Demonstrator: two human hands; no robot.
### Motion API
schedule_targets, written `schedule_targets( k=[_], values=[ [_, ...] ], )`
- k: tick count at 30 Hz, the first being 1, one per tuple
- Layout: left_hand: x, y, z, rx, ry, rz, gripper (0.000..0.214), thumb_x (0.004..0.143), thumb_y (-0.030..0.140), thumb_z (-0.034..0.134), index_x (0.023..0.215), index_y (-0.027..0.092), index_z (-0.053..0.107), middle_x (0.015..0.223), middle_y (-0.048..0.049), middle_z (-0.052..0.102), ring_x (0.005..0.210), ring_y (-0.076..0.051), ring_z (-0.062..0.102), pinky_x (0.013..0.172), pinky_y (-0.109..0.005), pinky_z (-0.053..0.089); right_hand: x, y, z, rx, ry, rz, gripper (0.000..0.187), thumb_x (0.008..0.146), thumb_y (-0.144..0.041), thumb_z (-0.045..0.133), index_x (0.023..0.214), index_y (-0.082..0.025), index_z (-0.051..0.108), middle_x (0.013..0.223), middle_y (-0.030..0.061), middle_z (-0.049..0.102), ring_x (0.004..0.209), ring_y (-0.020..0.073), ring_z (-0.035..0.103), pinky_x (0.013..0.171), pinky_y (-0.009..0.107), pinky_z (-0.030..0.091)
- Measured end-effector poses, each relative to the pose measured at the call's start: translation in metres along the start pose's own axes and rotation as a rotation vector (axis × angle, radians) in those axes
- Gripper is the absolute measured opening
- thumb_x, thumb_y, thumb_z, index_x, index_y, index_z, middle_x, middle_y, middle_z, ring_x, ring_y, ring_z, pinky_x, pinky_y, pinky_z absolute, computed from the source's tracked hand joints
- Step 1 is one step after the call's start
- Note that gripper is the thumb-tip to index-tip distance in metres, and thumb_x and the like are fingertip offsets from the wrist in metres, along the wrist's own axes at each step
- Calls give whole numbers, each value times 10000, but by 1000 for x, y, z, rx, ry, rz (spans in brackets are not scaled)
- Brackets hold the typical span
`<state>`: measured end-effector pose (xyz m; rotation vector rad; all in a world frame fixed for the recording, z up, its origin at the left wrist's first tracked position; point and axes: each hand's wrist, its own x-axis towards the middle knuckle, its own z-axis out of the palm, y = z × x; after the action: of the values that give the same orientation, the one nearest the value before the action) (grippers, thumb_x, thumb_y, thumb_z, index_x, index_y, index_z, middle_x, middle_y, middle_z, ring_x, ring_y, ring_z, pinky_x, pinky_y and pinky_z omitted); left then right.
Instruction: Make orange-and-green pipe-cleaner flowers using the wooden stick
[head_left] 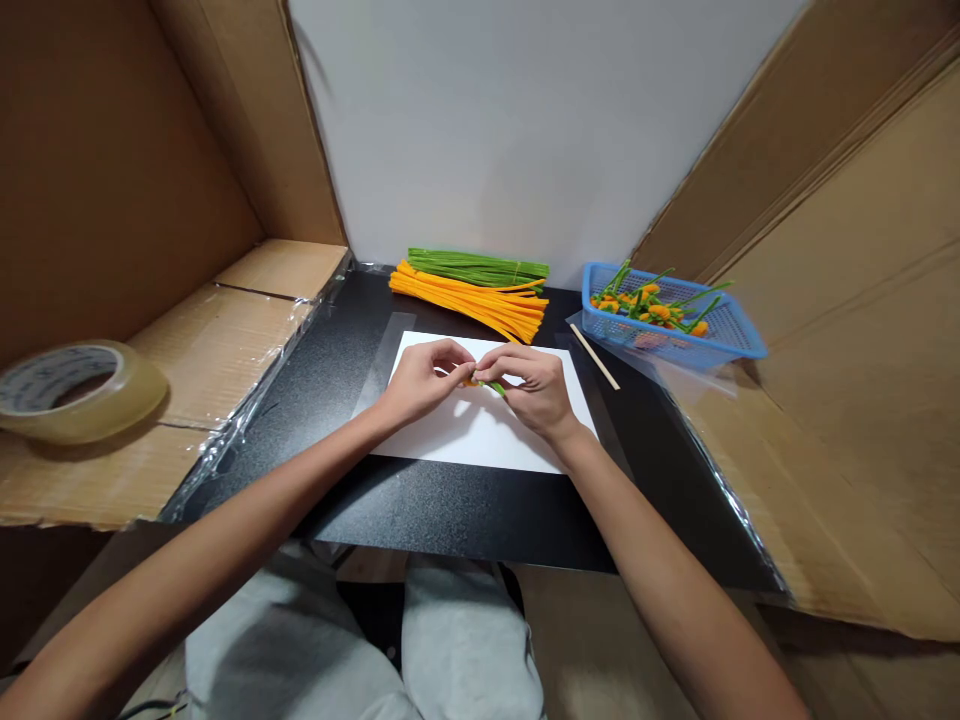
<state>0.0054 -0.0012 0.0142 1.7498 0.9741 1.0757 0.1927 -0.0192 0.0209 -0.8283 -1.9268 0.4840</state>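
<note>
Both hands meet over a white sheet of paper (pixel 465 435) on a black table (pixel 420 510). My left hand (pixel 424 380) and my right hand (pixel 532 385) pinch a small orange and green pipe-cleaner piece (pixel 484 383) between their fingertips. Most of the piece is hidden by the fingers. Behind the paper lie a bundle of orange pipe cleaners (pixel 469 297) and a bundle of green pipe cleaners (pixel 480 265).
A blue basket (pixel 731 335) at the right holds several finished orange and green pieces. A thin wooden stick (pixel 595 357) lies beside the paper. A roll of clear tape (pixel 75 390) sits on the cardboard ledge at left. Cardboard walls enclose both sides.
</note>
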Motion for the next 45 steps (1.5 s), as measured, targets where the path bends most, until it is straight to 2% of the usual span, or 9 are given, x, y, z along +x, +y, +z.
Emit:
schedule_targets(
  k=[4,10,14,20,26,32,35,39,45],
  values=[
    [0,1,1,11,20,-15,253,747,381,751,820,141,716,842,-82,731,733,-182,682,672,-279,562,0,1,-2,-114,-90,-67,222,903,-287,580,744,-245,730,863,58,721,778,188,660,720,326,513],
    [6,-7,-2,-298,-113,-232,303,649,385,819,768,128,710,751,-76,716,674,-171,666,617,-288,564,-3,5,-2,-227,-175,-137,254,928,-237,507,839,-275,742,944,58,740,839,195,663,757,331,505],
    [6,-7,-2,-230,-85,-173,236,660,319,784,738,119,686,736,-60,690,646,-149,639,605,-273,551,-3,7,0,-177,-165,-165,243,932,-236,508,872,-262,742,971,64,742,864,192,677,760,319,519],
    [5,-7,-6,-39,-73,-43,180,710,288,721,781,124,702,771,-65,705,648,-159,657,619,-266,542,-1,5,-2,-70,-139,-141,226,919,-208,536,817,-251,733,946,59,745,830,185,691,733,309,526],
    [7,-3,-11,-159,-132,-133,294,711,397,774,766,112,727,766,-76,724,573,-143,645,586,-263,549,-2,5,-4,-111,-148,-202,240,923,-174,520,832,-246,730,953,50,741,840,173,693,734,293,534],
    [8,-4,-11,-241,-168,-198,405,653,466,818,813,102,744,808,-91,742,725,-182,685,666,-281,571,0,3,-5,-231,-81,-275,220,915,-161,539,790,-214,712,883,62,724,792,167,672,698,281,519],
    [8,-8,-9,-181,-135,-143,384,663,449,815,796,97,741,786,-89,741,726,-173,676,692,-269,551,0,4,-4,-204,-48,-268,211,919,-162,545,801,-207,714,869,62,731,785,166,680,694,275,523],
    [6,-10,-8,-91,-87,-22,321,733,401,763,831,97,728,828,-91,736,739,-163,667,686,-254,539,-2,4,-2,-89,2,-172,192,902,-158,577,790,-214,723,849,46,748,809,175,708,742,291,546],
    [2,-10,-9,146,-87,284,159,862,273,615,920,136,672,920,-66,705,837,-145,644,706,-237,551,-1,5,0,41,14,-94,132,848,-138,650,786,-213,739,835,40,769,796,188,728,758,312,566]
  ],
)
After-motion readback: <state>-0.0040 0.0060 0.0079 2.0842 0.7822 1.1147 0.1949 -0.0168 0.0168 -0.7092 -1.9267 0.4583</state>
